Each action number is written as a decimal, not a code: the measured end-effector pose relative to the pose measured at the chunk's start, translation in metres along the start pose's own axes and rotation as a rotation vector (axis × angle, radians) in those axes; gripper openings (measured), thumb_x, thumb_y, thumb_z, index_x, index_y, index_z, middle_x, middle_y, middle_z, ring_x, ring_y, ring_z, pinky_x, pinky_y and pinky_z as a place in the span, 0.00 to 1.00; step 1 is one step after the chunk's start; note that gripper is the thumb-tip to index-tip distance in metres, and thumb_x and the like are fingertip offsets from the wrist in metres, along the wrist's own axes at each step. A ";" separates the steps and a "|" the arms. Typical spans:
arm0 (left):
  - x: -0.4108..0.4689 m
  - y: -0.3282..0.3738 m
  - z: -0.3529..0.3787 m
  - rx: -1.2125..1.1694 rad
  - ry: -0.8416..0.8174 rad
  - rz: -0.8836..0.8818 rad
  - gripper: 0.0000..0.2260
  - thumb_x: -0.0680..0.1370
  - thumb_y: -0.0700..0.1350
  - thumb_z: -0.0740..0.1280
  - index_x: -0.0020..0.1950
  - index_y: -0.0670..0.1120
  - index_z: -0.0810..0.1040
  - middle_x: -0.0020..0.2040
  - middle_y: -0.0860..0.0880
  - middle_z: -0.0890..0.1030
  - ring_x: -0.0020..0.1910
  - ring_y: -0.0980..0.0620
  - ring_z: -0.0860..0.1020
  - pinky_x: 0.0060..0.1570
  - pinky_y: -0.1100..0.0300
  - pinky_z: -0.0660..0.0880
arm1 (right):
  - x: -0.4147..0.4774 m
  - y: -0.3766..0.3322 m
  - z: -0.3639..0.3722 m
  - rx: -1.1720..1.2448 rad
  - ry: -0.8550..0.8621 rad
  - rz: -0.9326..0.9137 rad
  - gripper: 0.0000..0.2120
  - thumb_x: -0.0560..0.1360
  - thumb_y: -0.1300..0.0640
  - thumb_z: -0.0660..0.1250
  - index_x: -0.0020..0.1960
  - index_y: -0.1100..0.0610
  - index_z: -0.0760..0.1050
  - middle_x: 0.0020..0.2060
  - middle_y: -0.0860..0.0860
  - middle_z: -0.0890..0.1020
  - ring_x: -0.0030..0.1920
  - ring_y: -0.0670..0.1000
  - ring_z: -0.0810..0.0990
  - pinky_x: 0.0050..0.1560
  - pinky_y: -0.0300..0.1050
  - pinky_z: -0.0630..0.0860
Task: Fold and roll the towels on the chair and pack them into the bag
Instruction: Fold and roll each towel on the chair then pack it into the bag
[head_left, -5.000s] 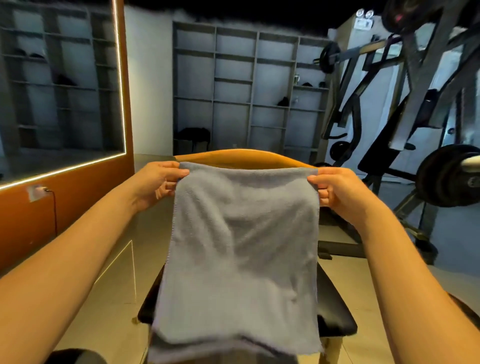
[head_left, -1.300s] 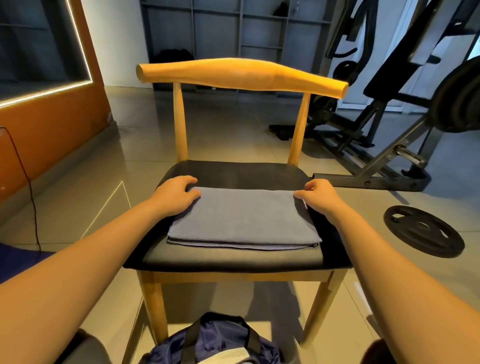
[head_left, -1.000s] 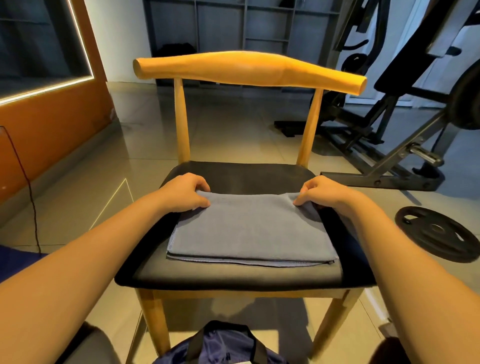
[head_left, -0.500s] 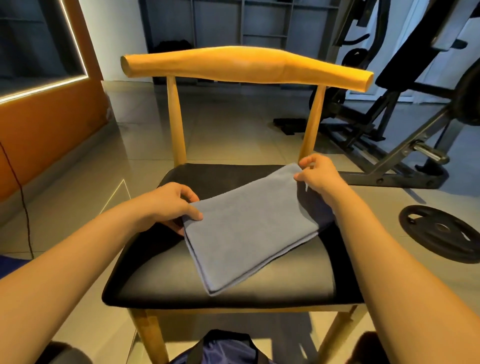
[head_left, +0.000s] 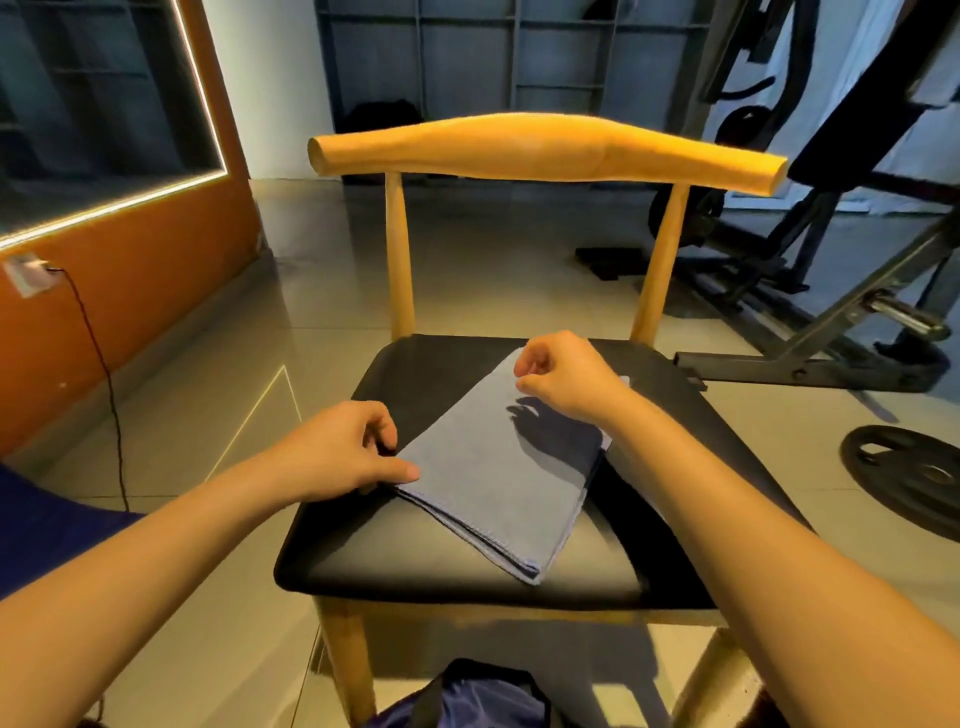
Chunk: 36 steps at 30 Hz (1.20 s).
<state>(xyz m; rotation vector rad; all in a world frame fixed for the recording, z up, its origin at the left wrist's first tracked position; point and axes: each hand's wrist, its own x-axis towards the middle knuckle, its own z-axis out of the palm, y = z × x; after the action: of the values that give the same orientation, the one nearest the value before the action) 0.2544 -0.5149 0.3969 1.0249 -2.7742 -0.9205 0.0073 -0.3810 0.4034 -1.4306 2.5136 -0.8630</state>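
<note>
A grey towel (head_left: 506, 467), folded into a long rectangle of several layers, lies flat on the black seat of a wooden chair (head_left: 415, 566). It sits at an angle, its long axis running from about 11 o'clock down to 5 o'clock, with the stacked edges showing along the near left side.

The left hand (head_left: 337, 457) rests at the towel's 9 o'clock corner, thumb on top of the cloth and the other fingers curled beside it, pinching that corner against the seat. The right hand (head_left: 566, 376) hangs over the far end at about 1 o'clock, fingers curled loosely together in a half fist; it casts a shadow on the towel, and I cannot tell whether it grips any cloth.

A dark blue bag (head_left: 467, 699) lies on the floor at 6 o'clock, just in front of the chair's front legs. A weight plate (head_left: 904, 478) lies flat on the tiles at 3 o'clock, and a bench frame (head_left: 831, 332) stands behind it at 2 o'clock.
</note>
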 end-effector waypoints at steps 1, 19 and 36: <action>-0.003 -0.001 0.000 0.008 0.028 0.086 0.13 0.72 0.52 0.79 0.49 0.51 0.78 0.36 0.48 0.82 0.31 0.55 0.80 0.35 0.59 0.78 | -0.012 -0.005 0.000 -0.003 -0.026 -0.009 0.02 0.76 0.59 0.72 0.47 0.55 0.83 0.40 0.50 0.84 0.42 0.50 0.81 0.48 0.52 0.82; -0.001 -0.025 0.006 0.192 -0.041 0.589 0.07 0.78 0.51 0.72 0.55 0.61 0.83 0.53 0.62 0.78 0.55 0.60 0.75 0.54 0.66 0.74 | -0.162 -0.046 0.034 -0.433 -0.051 -0.350 0.11 0.78 0.46 0.69 0.56 0.49 0.81 0.50 0.46 0.76 0.51 0.50 0.74 0.46 0.50 0.77; 0.012 -0.018 0.014 0.193 -0.082 0.563 0.09 0.85 0.50 0.60 0.50 0.50 0.77 0.48 0.54 0.76 0.52 0.53 0.72 0.58 0.50 0.72 | -0.159 -0.058 0.053 -0.450 0.100 -0.149 0.09 0.81 0.54 0.62 0.46 0.58 0.75 0.43 0.54 0.77 0.46 0.59 0.76 0.40 0.54 0.72</action>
<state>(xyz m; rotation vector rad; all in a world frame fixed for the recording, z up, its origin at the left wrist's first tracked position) 0.2521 -0.5258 0.3741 0.1775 -2.9981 -0.6328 0.1572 -0.2956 0.3635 -1.7568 2.8323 -0.4051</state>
